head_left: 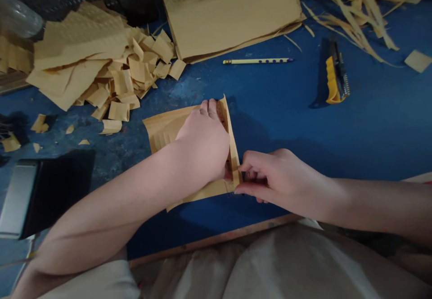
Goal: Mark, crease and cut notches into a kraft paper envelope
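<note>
A brown paper sheet (158, 130) lies in front of me, its right edge folded upward in a narrow strip. My left hand (204, 139) presses flat on it near that edge, fingers stretched away from me. Under this hand a thin, see-through strip with dark marks, apparently a ruler (230, 186), runs along the fold; most of it is hidden. At the near right corner my right hand (270, 175) is closed, thumb and forefinger pinching the raised paper edge.
A heap of small cut paper pieces (131, 74) and a stack of brown sheets (232, 15) lie at the back. Beyond my hands are a pencil (258, 61), a yellow box cutter (334, 76) and paper strips (364, 6). A dark, silver-edged device (20, 195) sits left.
</note>
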Tool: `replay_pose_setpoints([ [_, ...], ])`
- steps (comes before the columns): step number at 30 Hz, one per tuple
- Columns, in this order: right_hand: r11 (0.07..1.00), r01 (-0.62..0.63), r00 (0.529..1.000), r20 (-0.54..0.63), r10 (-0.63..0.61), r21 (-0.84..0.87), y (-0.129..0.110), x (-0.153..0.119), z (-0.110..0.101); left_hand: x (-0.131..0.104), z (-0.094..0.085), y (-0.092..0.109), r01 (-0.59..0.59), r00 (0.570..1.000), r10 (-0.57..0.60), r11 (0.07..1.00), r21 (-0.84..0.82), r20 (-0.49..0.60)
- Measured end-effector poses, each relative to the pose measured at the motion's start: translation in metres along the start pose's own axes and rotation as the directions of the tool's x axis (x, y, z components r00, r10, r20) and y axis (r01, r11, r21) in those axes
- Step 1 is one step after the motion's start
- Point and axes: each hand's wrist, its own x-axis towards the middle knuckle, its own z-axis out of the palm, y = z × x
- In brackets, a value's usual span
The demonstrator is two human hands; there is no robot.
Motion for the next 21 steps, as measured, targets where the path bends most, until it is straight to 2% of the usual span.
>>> replay_pose_setpoints([
  [3, 1.0, 0.011, 1.0, 0.011, -0.01, -0.028, 0.0, 0.007, -0.003, -0.001, 0.001, 0.0, -0.006, 0.999, 0.005, 0.999, -0.031, -0.031],
  [6, 0.994, 0.039, 0.998, -0.036, -0.043, -0.107, 0.0, 0.016, -0.009, -0.001, 0.003, 0.0, 0.008, 0.997, -0.015, 0.997, -0.078, -0.082],
  [13, 0.986, 0.06, 0.989, -0.123, -0.08, -0.156, 0.0, 0.031, -0.022, -0.003, 0.0, 0.0, 0.016, 0.999, -0.02, 0.995, -0.097, -0.042],
  [17, 0.988, 0.035, 0.992, -0.117, -0.053, -0.148, 0.0, 0.03, -0.02, -0.003, 0.002, 0.001, 0.017, 0.996, -0.028, 0.991, -0.13, -0.09],
  [21, 0.985, 0.039, 0.996, -0.072, -0.051, -0.171, -0.001, 0.021, -0.013, -0.001, 0.004, 0.001, 0.022, 0.996, -0.027, 0.998, -0.061, -0.082],
])
